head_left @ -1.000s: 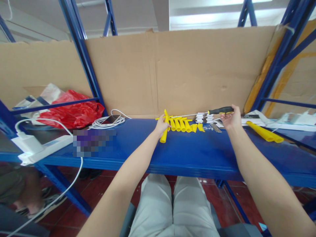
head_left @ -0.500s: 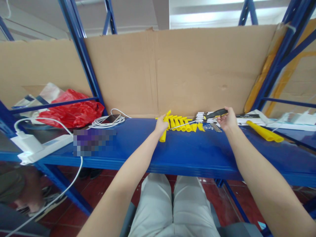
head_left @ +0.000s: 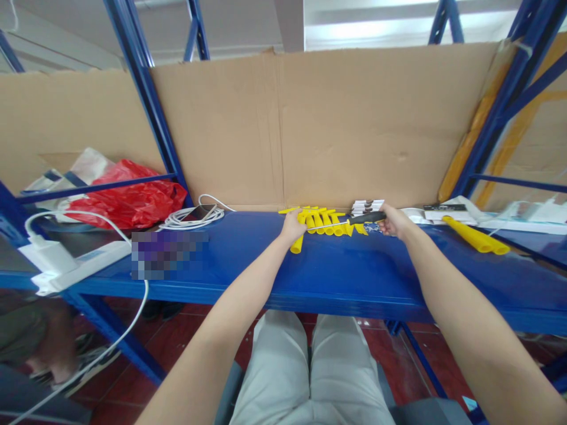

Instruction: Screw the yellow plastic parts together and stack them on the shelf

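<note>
My left hand (head_left: 293, 227) is closed round a yellow plastic tube (head_left: 297, 244), whose lower end sticks out below the fingers. My right hand (head_left: 393, 221) grips the dark handle of a screwdriver (head_left: 367, 218). The thin metal shaft points left, and its tip reaches the tube by my left fingers; whether it touches cannot be made out. Behind the shaft lies a row of several similar yellow tubes (head_left: 330, 224). Small metal pieces (head_left: 374, 228) are scattered just left of my right hand, partly behind the handle.
Small white-and-black packs (head_left: 367, 205) lie against the cardboard panel (head_left: 354, 130). Two longer yellow tubes (head_left: 476, 236) rest at the right. On the left are a coiled white cable (head_left: 192, 218), a red plastic bag (head_left: 133, 195) and a power strip (head_left: 88, 262). Another person's legs (head_left: 53, 336) show lower left.
My right hand has moved left and slightly down with the screwdriver, which now lies flatter. The tube in my left hand has shifted slightly right and tilted.
</note>
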Demonstrator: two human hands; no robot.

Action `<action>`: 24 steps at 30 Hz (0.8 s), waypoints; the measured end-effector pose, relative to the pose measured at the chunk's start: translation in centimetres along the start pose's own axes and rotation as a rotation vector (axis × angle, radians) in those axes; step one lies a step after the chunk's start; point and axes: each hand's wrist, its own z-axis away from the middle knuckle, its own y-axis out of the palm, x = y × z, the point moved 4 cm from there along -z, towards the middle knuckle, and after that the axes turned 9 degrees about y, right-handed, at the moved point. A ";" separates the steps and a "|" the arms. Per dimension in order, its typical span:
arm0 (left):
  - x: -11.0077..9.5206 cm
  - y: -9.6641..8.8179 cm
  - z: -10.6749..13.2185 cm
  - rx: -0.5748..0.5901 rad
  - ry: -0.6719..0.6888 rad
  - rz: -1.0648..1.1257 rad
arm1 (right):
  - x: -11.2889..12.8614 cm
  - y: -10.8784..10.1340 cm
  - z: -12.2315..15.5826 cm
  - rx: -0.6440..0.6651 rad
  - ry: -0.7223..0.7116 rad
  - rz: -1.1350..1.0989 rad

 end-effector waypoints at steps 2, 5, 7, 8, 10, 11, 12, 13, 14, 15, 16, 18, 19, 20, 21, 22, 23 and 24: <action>0.0 0.1 0.0 0.026 -0.011 -0.056 | -0.4 0.4 0.3 -0.026 0.055 0.154; 0.0 0.2 0.1 0.040 -0.006 -0.077 | -0.9 1.0 0.7 -0.019 0.143 0.322; 0.0 0.3 0.1 0.043 0.003 -0.079 | -1.2 1.0 0.8 -0.031 0.186 0.398; 0.0 0.4 0.1 0.047 0.008 -0.080 | -1.3 1.0 0.7 -0.041 0.193 0.425; -0.2 0.5 0.2 0.063 0.009 -0.084 | -1.4 0.8 0.6 -0.069 0.185 0.466; -0.3 0.5 0.3 0.074 0.007 -0.091 | -1.5 0.8 0.5 -0.079 0.176 0.487; -0.5 0.5 0.4 0.087 0.005 -0.102 | -1.5 0.8 0.5 -0.084 0.169 0.513; -0.7 0.5 0.5 0.099 0.001 -0.116 | -1.6 0.8 0.5 -0.089 0.164 0.548; -1.0 0.5 0.6 0.112 -0.005 -0.135 | -1.6 0.9 0.6 -0.093 0.159 0.592; -1.2 0.4 0.7 0.126 -0.005 -0.155 | -1.6 0.9 0.7 -0.100 0.153 0.644; -1.5 0.4 0.8 0.140 -0.005 -0.176 | -1.6 0.9 0.8 -0.112 0.143 0.702; -1.9 0.4 0.9 0.159 -0.014 -0.212 | -1.3 0.8 1.0 -0.153 0.112 0.828; -2.0 0.3 1.0 0.161 -0.016 -0.227 | -1.2 0.8 1.1 -0.171 0.086 0.884; -2.1 0.3 1.0 0.158 -0.018 -0.237 | -1.0 0.7 1.1 -0.185 0.059 0.933; -2.2 0.3 1.0 0.152 -0.016 -0.245 | -0.8 0.6 1.1 -0.198 0.029 0.972; -2.2 0.3 1.1 0.145 -0.013 -0.251 | -0.6 0.5 0.9 -0.210 -0.003 1.000; -2.2 0.2 1.1 0.139 -0.008 -0.259 | -0.4 0.4 0.8 -0.223 -0.034 1.022; -2.3 0.2 1.1 0.132 -0.002 -0.268 | -0.3 0.2 0.6 -0.236 -0.060 1.043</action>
